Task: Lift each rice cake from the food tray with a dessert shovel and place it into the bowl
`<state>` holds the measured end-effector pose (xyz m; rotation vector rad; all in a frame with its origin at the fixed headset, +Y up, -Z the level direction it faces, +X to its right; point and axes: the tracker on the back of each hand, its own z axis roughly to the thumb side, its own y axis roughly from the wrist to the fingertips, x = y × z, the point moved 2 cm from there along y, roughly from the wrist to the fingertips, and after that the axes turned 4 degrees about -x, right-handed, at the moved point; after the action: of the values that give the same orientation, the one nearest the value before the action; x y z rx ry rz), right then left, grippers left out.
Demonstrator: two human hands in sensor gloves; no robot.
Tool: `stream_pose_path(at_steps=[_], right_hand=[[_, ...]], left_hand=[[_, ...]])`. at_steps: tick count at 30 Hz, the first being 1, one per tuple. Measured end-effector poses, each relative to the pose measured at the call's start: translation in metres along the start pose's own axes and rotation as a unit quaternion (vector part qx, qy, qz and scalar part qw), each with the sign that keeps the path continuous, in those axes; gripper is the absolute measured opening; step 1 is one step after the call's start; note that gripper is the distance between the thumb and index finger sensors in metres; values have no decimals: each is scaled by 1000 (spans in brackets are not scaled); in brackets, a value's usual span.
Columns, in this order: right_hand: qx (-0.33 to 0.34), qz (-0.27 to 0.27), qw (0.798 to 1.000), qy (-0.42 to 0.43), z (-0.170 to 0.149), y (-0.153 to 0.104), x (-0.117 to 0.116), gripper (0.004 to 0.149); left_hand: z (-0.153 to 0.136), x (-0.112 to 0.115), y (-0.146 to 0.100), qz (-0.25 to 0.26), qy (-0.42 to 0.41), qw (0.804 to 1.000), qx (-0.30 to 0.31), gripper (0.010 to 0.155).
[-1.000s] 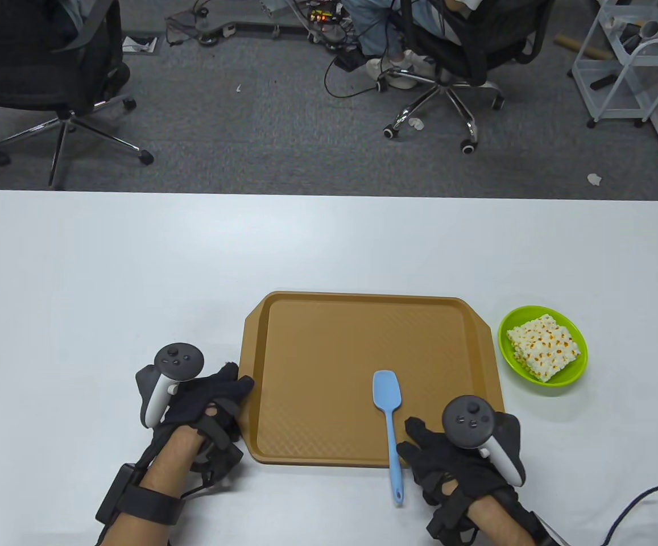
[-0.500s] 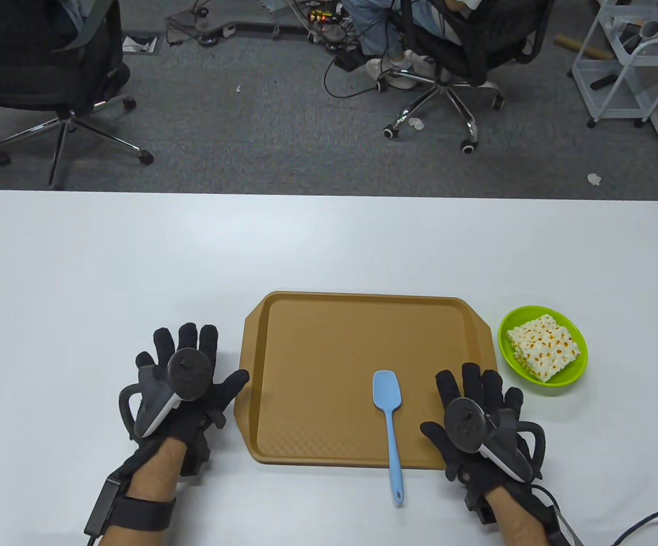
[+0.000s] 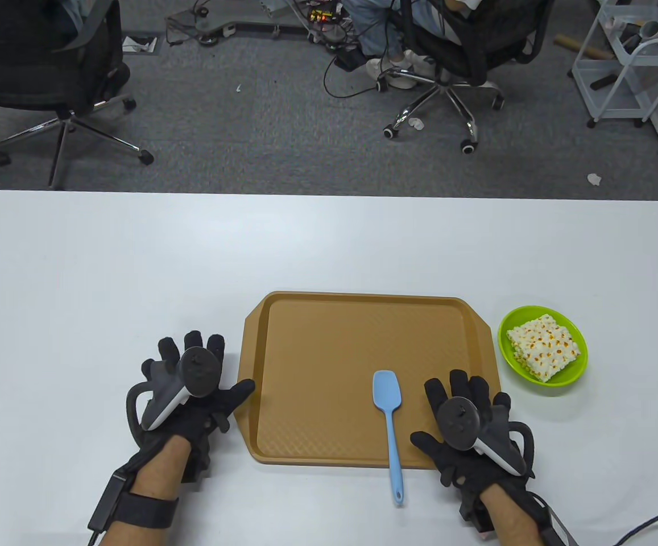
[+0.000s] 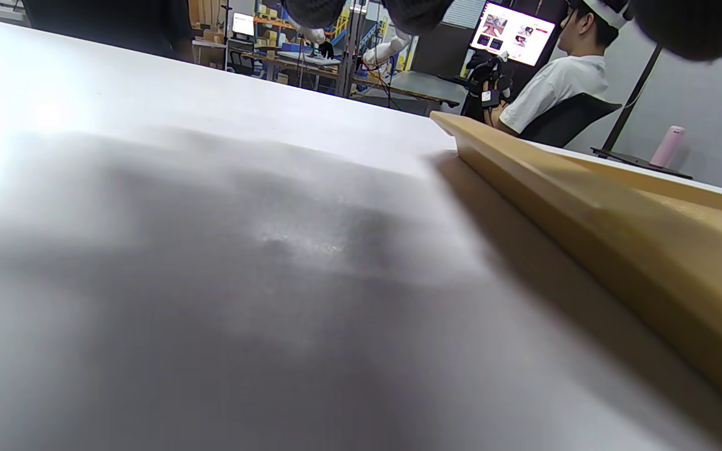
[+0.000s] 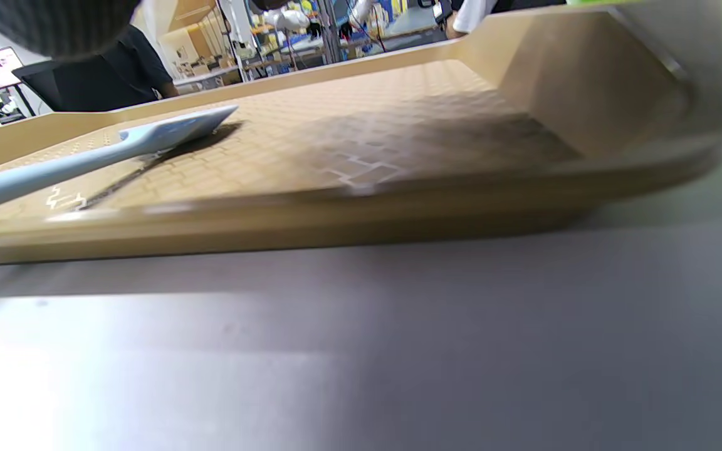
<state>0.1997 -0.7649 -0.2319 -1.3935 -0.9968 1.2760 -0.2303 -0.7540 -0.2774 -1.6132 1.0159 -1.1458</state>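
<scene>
Hands: left hand (image 3: 192, 398) and right hand (image 3: 471, 432) lie flat on the white bench (image 3: 135, 267), fingers spread, grasping nothing.
Cakes: white-and-yellow rice cake stack (image 3: 543, 347) sits in the one round green bowl (image 3: 567, 378); count unclear.
Tray: one brown plastic food tray (image 3: 363, 307), no cakes left.
Risk: a nudge could roll the single pale-blue silicone dessert shovel (image 3: 388, 415) off the rim.

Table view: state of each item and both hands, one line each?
food tray: flat on table, no rice cakes on it
dessert shovel: blade on tray, handle over near rim, unheld
bowl: upright, holds rice cakes
rice cakes: stacked in bowl
left hand: open, holds nothing
right hand: open, holds nothing
</scene>
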Motion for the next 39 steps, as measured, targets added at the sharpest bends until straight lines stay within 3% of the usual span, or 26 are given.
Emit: stream_pose_path(at_steps=[39], right_hand=[[-12,40,999,23,-9,1,-1,84]], left_hand=[[3,5,3,-22,-21,999,11,92]])
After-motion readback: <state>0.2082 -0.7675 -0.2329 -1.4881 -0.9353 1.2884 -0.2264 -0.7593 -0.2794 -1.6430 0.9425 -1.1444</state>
